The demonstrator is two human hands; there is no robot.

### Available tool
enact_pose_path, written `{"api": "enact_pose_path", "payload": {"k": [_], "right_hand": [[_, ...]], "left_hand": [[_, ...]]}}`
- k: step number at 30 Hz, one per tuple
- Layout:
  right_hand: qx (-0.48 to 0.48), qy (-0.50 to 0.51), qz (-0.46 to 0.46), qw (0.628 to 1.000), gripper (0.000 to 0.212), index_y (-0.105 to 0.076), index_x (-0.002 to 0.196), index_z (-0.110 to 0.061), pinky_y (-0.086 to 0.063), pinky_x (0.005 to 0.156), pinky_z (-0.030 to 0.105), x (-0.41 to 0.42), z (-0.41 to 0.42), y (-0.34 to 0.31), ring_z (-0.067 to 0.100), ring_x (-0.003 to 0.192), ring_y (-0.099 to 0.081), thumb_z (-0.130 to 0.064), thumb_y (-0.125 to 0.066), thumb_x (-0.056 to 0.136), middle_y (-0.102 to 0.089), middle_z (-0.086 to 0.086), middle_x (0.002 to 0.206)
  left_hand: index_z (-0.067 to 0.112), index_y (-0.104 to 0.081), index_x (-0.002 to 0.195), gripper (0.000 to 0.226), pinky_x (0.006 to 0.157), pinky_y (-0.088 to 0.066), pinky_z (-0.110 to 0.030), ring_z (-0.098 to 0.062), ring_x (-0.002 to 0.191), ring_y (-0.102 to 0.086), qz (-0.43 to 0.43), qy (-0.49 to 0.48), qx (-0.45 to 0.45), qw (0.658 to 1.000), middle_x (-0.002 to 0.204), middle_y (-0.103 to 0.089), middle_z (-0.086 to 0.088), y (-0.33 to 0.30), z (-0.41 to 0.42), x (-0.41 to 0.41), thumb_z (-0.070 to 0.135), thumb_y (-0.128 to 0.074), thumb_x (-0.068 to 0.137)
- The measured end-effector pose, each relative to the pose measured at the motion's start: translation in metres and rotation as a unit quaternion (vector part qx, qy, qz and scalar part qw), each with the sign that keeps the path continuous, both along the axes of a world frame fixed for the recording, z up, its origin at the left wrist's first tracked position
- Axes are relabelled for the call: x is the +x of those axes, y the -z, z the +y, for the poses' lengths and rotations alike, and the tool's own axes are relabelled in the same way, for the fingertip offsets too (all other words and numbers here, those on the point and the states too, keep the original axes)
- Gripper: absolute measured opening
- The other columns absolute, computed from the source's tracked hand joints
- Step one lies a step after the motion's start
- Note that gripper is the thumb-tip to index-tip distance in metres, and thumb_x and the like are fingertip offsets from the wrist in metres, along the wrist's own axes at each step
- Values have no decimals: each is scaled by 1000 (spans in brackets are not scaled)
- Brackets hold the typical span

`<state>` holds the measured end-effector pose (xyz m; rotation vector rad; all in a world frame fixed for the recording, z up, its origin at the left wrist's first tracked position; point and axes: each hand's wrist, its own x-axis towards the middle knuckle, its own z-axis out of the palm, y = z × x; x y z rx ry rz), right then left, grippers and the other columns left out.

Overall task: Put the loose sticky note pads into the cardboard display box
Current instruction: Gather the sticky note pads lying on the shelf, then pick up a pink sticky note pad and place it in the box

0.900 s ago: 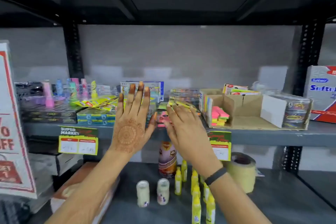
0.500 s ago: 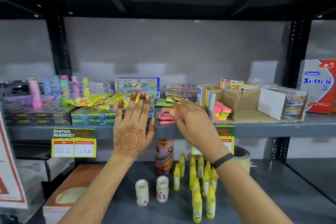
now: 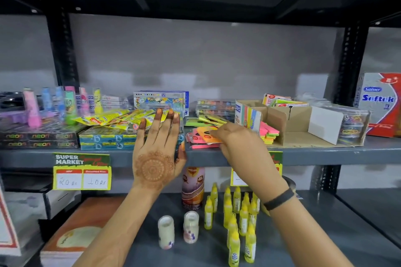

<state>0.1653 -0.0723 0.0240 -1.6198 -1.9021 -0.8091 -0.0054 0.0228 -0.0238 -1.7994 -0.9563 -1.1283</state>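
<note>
Pink and orange loose sticky note pads (image 3: 204, 137) at the grey shelf's (image 3: 325, 154) front edge are pinched by the right hand (image 3: 236, 143); few are stacked in the brown cardboard display box (image 3: 288, 123); the left hand (image 3: 158, 147) is spread flat, empty.

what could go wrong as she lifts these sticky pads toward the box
1. The right hand pinches an orange pad by its edge only; it could slip or fan open on the way.
2. The pink pads beneath lie at the front edge of the shelf, so a nudge may drop them onto the yellow glue bottles below.
3. The cardboard display box already holds a leaning stack, which a careless insertion could topple.
</note>
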Motion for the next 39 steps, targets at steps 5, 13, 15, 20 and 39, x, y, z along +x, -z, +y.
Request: {"api": "enact_pose_path", "payload": {"k": [5, 13, 15, 20, 39], "right_hand": [[103, -81, 31, 991, 38, -69, 104, -9, -60, 72, 41, 5, -20, 0, 29, 90, -70, 9, -68, 71, -75, 10, 100], [376, 15, 135, 917, 20, -67, 107, 0, -51, 83, 32, 75, -72, -25, 30, 93, -69, -1, -58, 89, -72, 19, 103], [364, 66, 149, 917, 21, -67, 107, -1, -52, 79, 35, 95, -71, -15, 32, 92, -69, -5, -54, 91, -72, 20, 103], [186, 148, 128, 963, 26, -69, 100, -4, -55, 57, 40, 112, -58, 16, 38, 71, -68, 10, -61, 79, -74, 21, 93], [159, -74, 193, 965, 35, -65, 110, -5, -51, 87, 36, 24, -52, -4, 26, 100, -64, 11, -55, 80, -70, 13, 110]], "left_hand": [[0, -49, 138, 59, 111, -25, -52, -32, 135, -41, -8, 8, 9, 1000, 135, -56, -17, 1, 2, 0, 33, -31, 92], [-1, -51, 136, 54, 110, -30, -52, -32, 131, -45, -23, 30, 63, 997, 132, -58, -16, 10, 7, 3, 26, -37, 92], [-1, -50, 137, 53, 108, -33, -52, -33, 130, -47, -17, 34, 76, 996, 133, -57, -17, 14, 8, 3, 23, -37, 92], [0, -51, 136, 50, 107, -38, -50, -32, 130, -47, -22, 57, 115, 992, 136, -55, -16, 22, 13, 4, 22, -34, 94], [3, -56, 132, 49, 106, -39, -45, -29, 127, -50, -42, 58, 157, 985, 134, -58, -13, 26, 18, 8, 24, -32, 95]]}}
